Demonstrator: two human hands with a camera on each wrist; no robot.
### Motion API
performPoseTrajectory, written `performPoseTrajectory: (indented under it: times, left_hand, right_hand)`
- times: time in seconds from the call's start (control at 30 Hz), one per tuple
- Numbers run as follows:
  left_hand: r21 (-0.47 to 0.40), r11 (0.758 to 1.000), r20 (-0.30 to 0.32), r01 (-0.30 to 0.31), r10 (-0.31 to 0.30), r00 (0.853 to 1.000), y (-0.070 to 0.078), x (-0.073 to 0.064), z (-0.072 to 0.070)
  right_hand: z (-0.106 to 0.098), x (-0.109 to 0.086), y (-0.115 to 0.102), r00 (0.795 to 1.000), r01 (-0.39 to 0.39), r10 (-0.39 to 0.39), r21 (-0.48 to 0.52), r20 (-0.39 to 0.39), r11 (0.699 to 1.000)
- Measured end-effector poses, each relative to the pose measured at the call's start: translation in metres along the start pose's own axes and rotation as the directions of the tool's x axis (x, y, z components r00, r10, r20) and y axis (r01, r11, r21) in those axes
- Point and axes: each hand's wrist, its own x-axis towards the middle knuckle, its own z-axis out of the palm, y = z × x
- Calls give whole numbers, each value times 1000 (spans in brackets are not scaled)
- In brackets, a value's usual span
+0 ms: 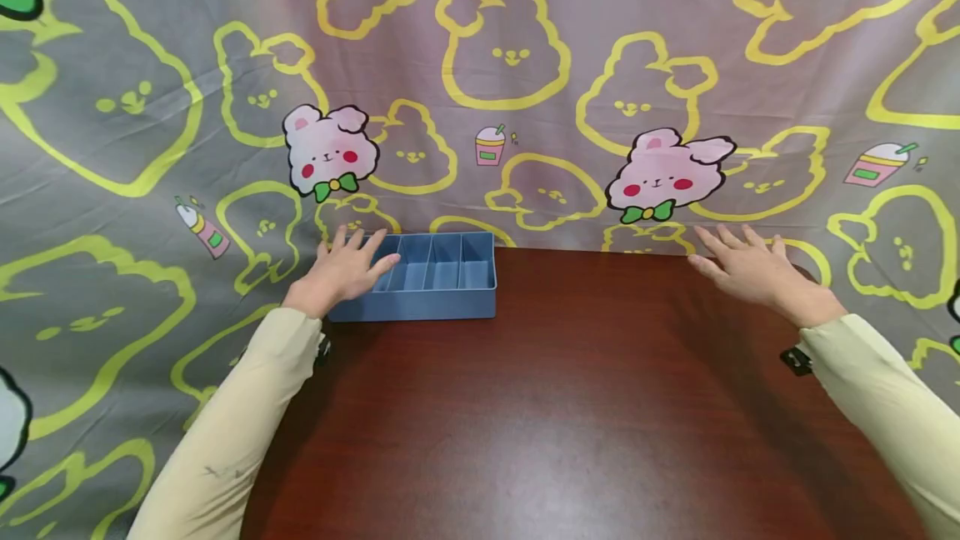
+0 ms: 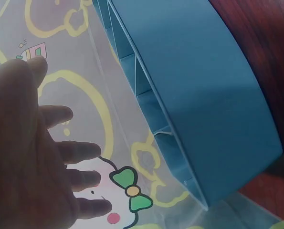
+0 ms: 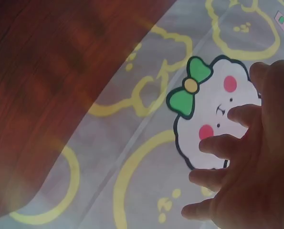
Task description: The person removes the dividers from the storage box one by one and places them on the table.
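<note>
A blue-grey divided box with several narrow compartments stands at the far left of the table. Its visible compartments hold nothing that I can see. My left hand hovers over the box's left end, fingers spread, and hides part of it. In the left wrist view the box lies beside the hand, with a gap between them. At the far right my right hand is held in the air above the table's edge, fingers spread and holding nothing. The right wrist view shows that hand in front of the cloth.
The dark reddish-brown wooden table reaches back to a grey curtain with cartoon bears and rabbits. The cloth also runs along the left side. A dark wrist-worn device shows under the right sleeve.
</note>
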Motion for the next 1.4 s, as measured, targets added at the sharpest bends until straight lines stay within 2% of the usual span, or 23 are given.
performPoseTrajectory:
  times: [0.47,0.67,1.0,1.2,1.4]
  left_hand:
    - [-36,999,27,26,-25,999,-2,1,24]
    - [-69,997,-7,24,-25,1000,-5,-1,29]
    - [-125,991,-74,45,-54,996,-17,-5,37]
    - [-140,989,-78,56,-68,995,-24,-4,40]
    - [-183,979,-88,93,-110,990,-30,-4,44]
  right_hand:
    - [12,15,-35,992,109,-107,21,-67,994]
    - [17,18,-47,984,150,-144,55,-104,987]
    - [25,25,-68,961,254,-233,141,-147,957]
    - [32,28,-79,965,253,-231,207,-127,945]
    - [37,35,-93,962,261,-232,243,-142,934]
